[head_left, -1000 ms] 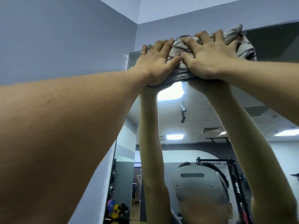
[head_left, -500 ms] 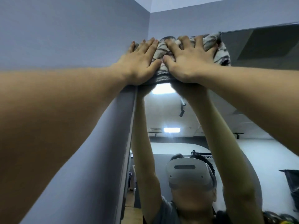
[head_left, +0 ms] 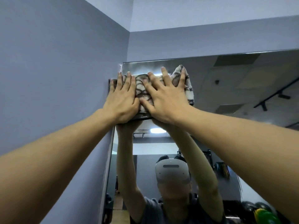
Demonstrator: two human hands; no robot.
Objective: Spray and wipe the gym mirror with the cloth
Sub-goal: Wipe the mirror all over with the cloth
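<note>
Both the left hand (head_left: 122,101) and right hand (head_left: 165,101) press flat, fingers straight, on the cloth (head_left: 144,92) at the mirror (head_left: 234,81)'s top-left corner; overreaching might let it slip off.

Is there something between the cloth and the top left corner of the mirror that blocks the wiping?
Nothing visible does. Both the left hand and right hand press the cloth flat on the mirror, just below its top edge; only bare glass lies above, though the cloth's left end overlaps the wall.
</note>
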